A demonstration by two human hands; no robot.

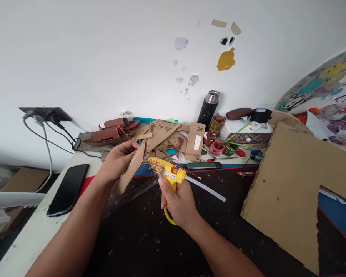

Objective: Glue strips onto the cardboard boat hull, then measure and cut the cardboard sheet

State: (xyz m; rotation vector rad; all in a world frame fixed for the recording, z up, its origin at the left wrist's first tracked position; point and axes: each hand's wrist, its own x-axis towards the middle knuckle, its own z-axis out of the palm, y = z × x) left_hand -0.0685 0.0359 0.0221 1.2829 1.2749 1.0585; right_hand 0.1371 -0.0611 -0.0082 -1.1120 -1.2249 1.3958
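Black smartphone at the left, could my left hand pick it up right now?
Probably not without releasing its grip: the left hand holds a cardboard piece, though the smartphone lies uncovered beside the left forearm.

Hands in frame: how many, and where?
2. Left hand, left of centre, holding a brown piece; right hand, just right of centre, gripping the glue gun.

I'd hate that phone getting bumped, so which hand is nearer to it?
Left. The left hand, holding cardboard, is right of the phone; the right hand, gripping the glue gun, is farther right.
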